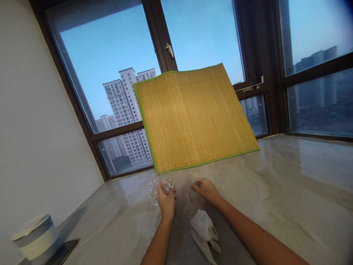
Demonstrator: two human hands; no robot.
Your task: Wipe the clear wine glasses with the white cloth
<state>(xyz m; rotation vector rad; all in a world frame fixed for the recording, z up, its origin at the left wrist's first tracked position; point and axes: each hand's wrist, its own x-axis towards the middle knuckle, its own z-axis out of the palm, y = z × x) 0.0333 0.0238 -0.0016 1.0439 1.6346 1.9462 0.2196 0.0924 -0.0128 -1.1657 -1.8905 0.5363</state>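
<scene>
My left hand (167,201) is closed around a clear, glass-like piece (166,184). Beside it, to the left, lies a cluster of more clear shiny pieces (153,191), too see-through to name. To the right, my right hand (206,188) pinches another small clear piece (196,181) between thumb and fingers. Between the two forearms a crumpled white cloth item, which looks like a glove (203,230), rests on the stone-like surface (248,206). A thin dark line or stick (190,197) shows between the hands.
A bamboo mat (190,117) with green edging leans against the window behind my hands. At the lower left a lidded round container (37,239) stands by a dark flat object (67,251). A white wall (41,110) bounds the left.
</scene>
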